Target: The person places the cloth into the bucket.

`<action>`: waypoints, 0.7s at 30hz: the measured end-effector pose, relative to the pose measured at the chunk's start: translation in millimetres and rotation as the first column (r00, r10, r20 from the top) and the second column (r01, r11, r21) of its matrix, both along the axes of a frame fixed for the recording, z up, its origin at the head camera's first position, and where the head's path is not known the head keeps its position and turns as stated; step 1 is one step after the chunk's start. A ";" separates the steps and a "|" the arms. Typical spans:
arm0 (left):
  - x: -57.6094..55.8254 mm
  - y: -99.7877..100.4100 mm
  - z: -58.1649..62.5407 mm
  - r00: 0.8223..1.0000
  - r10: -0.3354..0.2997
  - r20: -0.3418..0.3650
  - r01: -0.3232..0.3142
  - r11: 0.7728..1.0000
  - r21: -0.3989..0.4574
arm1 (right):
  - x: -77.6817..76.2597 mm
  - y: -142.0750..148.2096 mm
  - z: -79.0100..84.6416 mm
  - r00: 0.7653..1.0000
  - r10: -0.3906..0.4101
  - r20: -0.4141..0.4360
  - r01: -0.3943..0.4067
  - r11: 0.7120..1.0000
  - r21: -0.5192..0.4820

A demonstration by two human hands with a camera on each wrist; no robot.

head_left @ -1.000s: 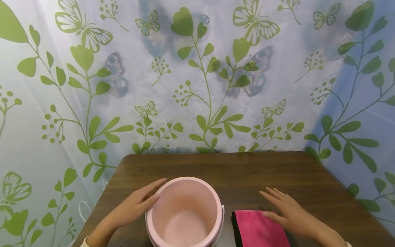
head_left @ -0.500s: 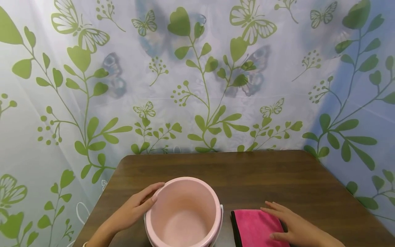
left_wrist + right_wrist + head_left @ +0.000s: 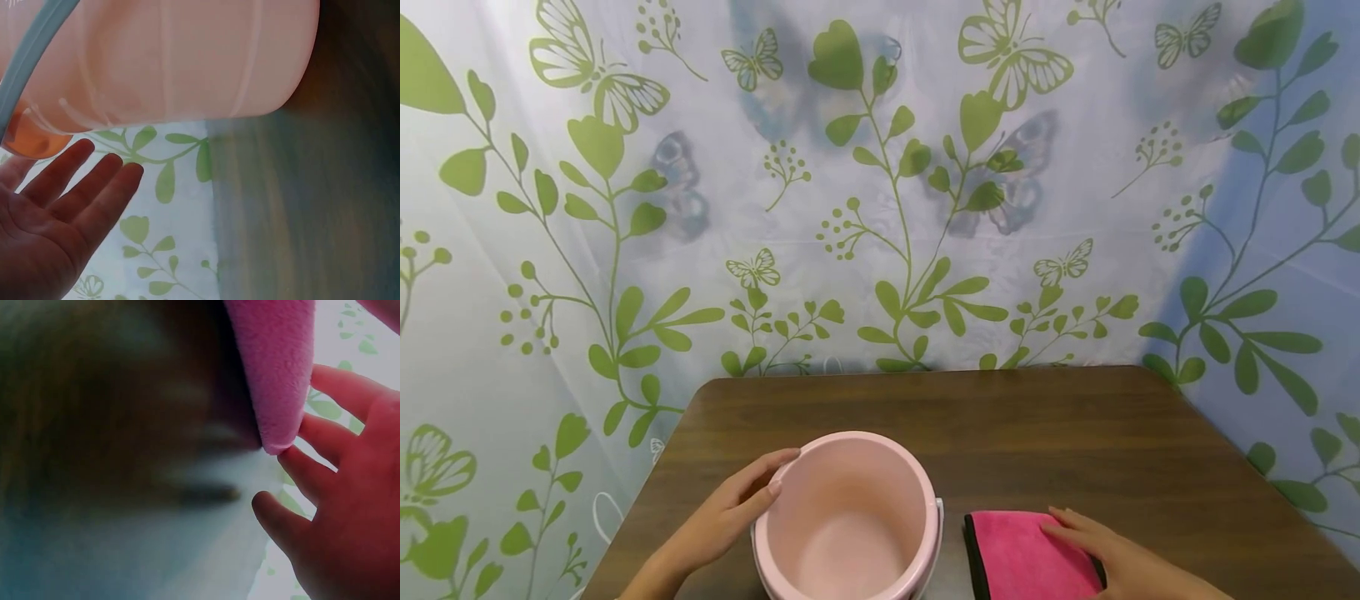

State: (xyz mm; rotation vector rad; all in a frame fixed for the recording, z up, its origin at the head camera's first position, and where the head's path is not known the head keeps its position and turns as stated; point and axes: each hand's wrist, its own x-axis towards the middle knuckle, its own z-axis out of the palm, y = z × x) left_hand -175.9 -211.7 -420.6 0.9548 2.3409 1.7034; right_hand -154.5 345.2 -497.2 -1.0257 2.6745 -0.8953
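A pink bucket (image 3: 850, 471) stands upright at the near middle of the table, its grey handle (image 3: 31, 59) hanging down the side. My left hand (image 3: 722, 518) touches the left rim of the bucket with fingers extended. The left wrist view shows those fingers straight and spread beside the rim. To the right of the bucket lies a folded pink cloth (image 3: 1022, 554) with a black edge. My right hand (image 3: 1112, 554) is at the right side of this cloth. In the right wrist view its fairly straight, spread fingers touch the edge of the cloth.
Both objects are on a dark brown wooden table (image 3: 1000, 433) with rounded far corners. A white curtain (image 3: 865, 275) with green leaves and butterflies hangs behind and along the sides. A white cord loop (image 3: 606, 512) shows at the left table edge.
My right hand has come down and nearer, from above the cloth to its right side. My left hand has stayed at the bucket's rim, shifting only slightly. Bucket and cloth stay put.
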 end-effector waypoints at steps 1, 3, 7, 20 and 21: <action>-0.2 0.6 -0.6 1.000 -0.003 0.016 0.003 1.000 0.009 | 1.2 -0.2 -0.6 1.000 -0.005 0.022 0.005 1.000 -0.013; 0.0 1.6 -1.4 0.999 -0.007 0.047 0.005 1.000 0.026 | 3.1 -0.9 -2.8 0.999 -0.013 0.037 0.014 0.999 -0.035; 1.6 2.3 -2.6 0.997 -0.003 0.081 -0.001 0.999 0.044 | 4.8 -2.5 -6.5 1.000 -0.016 -0.007 0.016 0.999 -0.047; 3.7 3.6 -3.6 0.996 0.002 0.090 -0.009 0.997 0.073 | 4.5 -6.7 -5.6 0.999 -0.035 -0.040 0.035 0.999 0.012; 3.7 3.6 -3.7 0.996 0.005 0.089 -0.011 0.997 0.072 | 4.6 -7.0 -5.1 0.998 -0.031 -0.055 0.032 0.999 0.020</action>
